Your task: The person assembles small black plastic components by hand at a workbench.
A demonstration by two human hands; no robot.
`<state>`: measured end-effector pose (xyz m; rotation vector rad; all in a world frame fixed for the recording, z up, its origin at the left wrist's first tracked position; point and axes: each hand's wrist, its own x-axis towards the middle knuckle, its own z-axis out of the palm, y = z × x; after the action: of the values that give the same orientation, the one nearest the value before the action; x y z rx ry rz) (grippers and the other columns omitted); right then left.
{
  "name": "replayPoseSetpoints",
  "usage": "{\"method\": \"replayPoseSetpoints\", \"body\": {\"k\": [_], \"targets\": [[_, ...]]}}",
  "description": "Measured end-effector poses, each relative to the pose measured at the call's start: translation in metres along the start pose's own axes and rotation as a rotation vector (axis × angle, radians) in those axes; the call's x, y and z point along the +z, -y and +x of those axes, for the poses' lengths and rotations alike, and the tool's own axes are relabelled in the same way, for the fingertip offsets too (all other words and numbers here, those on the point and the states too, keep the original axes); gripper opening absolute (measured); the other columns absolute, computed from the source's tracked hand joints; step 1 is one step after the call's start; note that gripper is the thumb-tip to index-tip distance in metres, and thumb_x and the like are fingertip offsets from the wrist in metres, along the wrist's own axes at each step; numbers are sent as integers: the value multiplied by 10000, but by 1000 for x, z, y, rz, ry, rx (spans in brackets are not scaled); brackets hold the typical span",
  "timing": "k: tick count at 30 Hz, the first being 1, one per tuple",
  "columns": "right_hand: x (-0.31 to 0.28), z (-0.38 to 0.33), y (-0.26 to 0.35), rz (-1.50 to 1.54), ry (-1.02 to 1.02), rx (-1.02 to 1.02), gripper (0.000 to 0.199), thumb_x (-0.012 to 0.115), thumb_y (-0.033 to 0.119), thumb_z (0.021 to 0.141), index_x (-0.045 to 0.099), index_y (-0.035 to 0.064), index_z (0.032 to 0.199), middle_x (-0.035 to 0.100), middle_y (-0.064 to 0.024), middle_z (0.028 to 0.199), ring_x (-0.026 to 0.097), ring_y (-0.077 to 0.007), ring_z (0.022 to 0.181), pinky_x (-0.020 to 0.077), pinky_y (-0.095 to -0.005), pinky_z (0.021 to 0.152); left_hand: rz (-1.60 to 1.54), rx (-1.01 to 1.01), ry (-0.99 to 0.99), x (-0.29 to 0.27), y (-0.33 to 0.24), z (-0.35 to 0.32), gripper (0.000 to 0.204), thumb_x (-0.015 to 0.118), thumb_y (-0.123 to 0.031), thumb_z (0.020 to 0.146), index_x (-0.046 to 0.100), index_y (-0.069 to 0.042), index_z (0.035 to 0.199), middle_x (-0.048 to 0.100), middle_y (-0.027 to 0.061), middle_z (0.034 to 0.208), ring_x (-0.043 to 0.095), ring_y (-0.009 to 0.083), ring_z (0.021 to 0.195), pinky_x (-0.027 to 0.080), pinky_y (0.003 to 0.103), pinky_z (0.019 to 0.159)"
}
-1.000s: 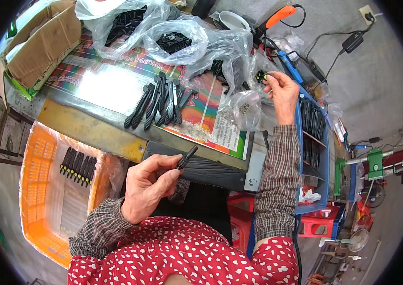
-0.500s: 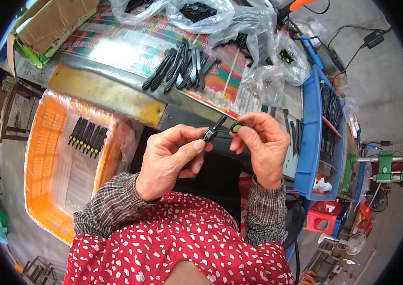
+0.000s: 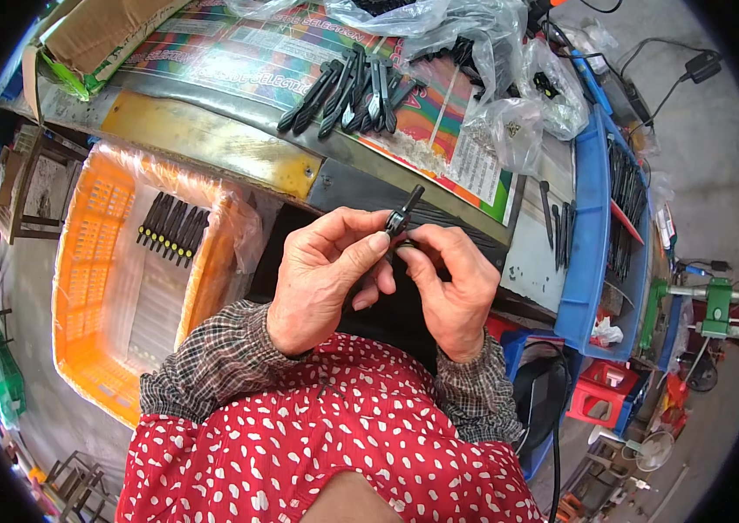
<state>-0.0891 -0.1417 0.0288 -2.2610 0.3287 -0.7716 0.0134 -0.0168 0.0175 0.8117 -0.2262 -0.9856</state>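
Note:
My left hand (image 3: 321,277) pinches a slim black plastic part (image 3: 399,220) by its thicker rounded end, with its thin stem slanting up to the right. Between thumb and forefinger, my right hand (image 3: 456,292) grips a small round black cap (image 3: 405,245), mostly covered by the fingertips. The cap is held right against the lower side of the black part; whether it is seated there I cannot tell. Beyond the hands, a loose heap of long black plastic handles (image 3: 347,96) lies on the printed cardboard.
At left stands an orange crate (image 3: 73,296) lined with clear plastic, holding a row of black pieces with yellow dots (image 3: 171,228). A blue bin (image 3: 585,235) of black rods is at right. Clear bags (image 3: 509,131) of small parts lie on the cardboard-covered bench (image 3: 238,83).
My right hand has moved left and brought the round cap, earlier held apart with its yellow-green face showing, against the black part. The whole view has shifted slightly.

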Motion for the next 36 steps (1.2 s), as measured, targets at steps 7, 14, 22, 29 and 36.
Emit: {"method": "replayPoseSetpoints", "body": {"k": [7, 14, 22, 29, 36], "targets": [[4, -6, 0, -106, -62, -113, 309, 696, -47, 725, 605, 8, 1016, 624, -126, 817, 634, -257, 686, 495, -331, 554, -8, 11, -4, 1, 3, 0, 221, 563, -65, 920, 564, 34, 1117, 636, 80, 898, 600, 98, 647, 416, 179, 440], [9, -7, 2, -178, -56, -244, 330, 693, -53, 719, 601, -19, 1034, 626, -141, 844, 644, -278, 693, 519, -335, 571, 13, 27, -19, -2, 9, 0, 218, 565, -63, 917, 567, 36, 1112, 641, 79, 894, 610, 98, 680, 422, 179, 452], [8, -11, -3, -371, -55, -407, 393, 680, 15, 715, 607, -23, 1099, 614, -119, 873, 617, -190, 637, 485, -288, 511, 2, 32, -4, -4, 11, 0, 212, 562, -66, 920, 569, 35, 1106, 643, 73, 829, 602, 84, 672, 424, 177, 460], [6, -10, -7, -547, -12, -506, 396, 703, 69, 711, 614, -35, 1082, 608, -122, 872, 581, -179, 597, 441, -279, 477, 10, 16, -7, -9, 12, 1, 207, 556, -64, 922, 567, 17, 1112, 638, 78, 815, 584, 80, 655, 420, 181, 457], [7, -13, -14, -468, -62, -444, 344, 706, 35, 748, 608, -49, 1067, 630, -144, 880, 630, -220, 637, 492, -293, 526, -35, -11, 25, -7, 14, 2, 200, 561, -70, 922, 558, 25, 1098, 642, 92, 805, 586, 82, 638, 409, 172, 451]]}}
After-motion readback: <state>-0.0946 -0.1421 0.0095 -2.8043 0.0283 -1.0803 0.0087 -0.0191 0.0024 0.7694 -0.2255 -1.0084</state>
